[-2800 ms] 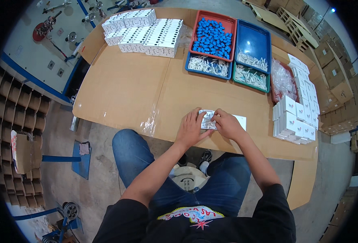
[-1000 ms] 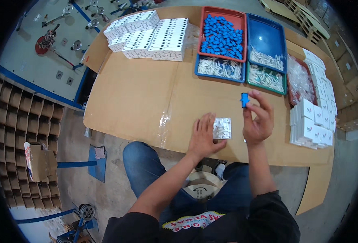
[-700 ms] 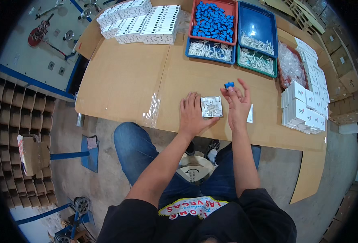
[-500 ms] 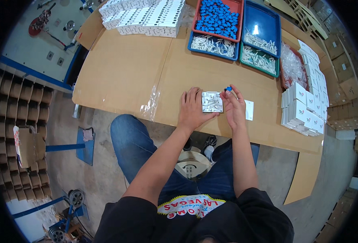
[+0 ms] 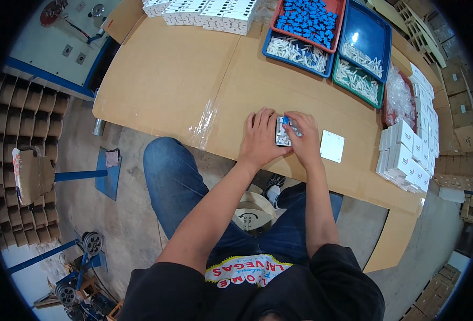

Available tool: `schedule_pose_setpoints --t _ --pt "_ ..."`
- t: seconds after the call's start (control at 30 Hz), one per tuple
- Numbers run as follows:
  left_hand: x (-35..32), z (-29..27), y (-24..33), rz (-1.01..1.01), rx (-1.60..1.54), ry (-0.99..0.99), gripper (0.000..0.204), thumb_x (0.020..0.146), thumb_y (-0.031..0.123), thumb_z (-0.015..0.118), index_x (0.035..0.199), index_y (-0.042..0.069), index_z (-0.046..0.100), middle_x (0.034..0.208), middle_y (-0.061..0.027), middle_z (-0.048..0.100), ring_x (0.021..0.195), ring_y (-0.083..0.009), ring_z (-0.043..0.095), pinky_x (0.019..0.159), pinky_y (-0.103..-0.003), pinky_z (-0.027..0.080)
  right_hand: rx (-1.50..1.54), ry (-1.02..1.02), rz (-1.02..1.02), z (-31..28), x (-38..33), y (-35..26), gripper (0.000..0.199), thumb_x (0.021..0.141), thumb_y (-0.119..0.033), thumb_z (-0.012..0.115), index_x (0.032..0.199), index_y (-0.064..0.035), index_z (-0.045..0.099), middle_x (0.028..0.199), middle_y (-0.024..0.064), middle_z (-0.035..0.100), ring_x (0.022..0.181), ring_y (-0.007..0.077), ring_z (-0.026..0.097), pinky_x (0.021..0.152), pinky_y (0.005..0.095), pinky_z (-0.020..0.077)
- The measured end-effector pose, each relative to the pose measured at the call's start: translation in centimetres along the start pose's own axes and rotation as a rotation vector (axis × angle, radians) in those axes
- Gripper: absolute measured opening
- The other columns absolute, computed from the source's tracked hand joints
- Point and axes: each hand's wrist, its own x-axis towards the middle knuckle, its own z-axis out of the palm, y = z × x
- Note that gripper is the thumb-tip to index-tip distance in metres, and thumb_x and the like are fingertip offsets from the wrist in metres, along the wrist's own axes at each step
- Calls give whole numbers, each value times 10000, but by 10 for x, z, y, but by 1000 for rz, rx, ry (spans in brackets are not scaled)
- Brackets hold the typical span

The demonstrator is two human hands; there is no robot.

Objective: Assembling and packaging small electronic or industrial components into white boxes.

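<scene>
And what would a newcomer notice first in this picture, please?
Probably the blue pieces heaped in the red tray at the table's far side, because their colour is so strong. Next, perhaps, the left hand against a small white box near the person, with the right hand at a blue piece there. White stacks stand at the right.

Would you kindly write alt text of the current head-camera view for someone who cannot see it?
The left hand steadies a small white casing on a cardboard-covered table while the right hand holds a blue piece at it. A square white plate lies to the right; farther out are trays of small parts and stacks of white boxes.
</scene>
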Motion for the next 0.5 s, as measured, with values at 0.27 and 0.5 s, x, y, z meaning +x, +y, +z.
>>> schedule_pose_setpoints --t 0.27,0.5 --pt "0 2 0 17 -14 67 861 618 447 811 1304 25 505 1328 -152 497 1330 -313 429 1132 -526 277 -15 -40 4 8 -3 2 224 873 -143 699 1088 -82 692 1167 65 697 1144 264 612 1124 479 298" --pt "0 0 -2 18 -10 60 865 627 460 805 1307 23 498 1334 -150 491 1328 -314 431 1133 -526 275 -1 -37 26 13 -5 4 217 872 -137 701 1083 -88 703 1183 60 699 1198 261 594 1140 499 283"
